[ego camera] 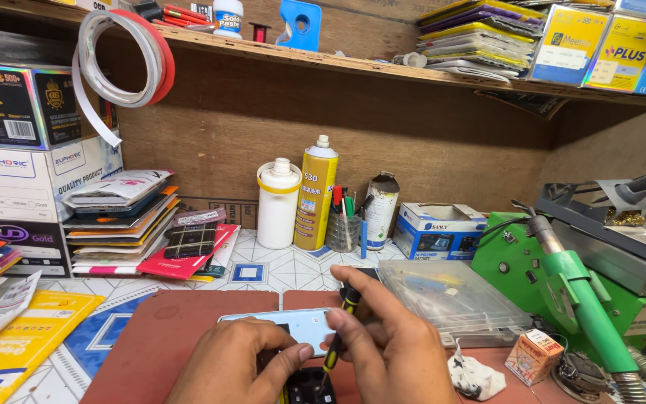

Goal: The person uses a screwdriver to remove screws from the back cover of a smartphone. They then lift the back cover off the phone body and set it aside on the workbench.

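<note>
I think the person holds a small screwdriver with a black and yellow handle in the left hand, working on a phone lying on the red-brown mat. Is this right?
Not quite: the screwdriver is in the right hand, not the left. The head view shows the left hand resting at the phone on the red-brown mat. The rest is as you say.

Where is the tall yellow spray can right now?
In the head view, the yellow spray can stands upright at the back of the bench, near the middle, between the white bottle on its left and the pen cup on its right.
</note>
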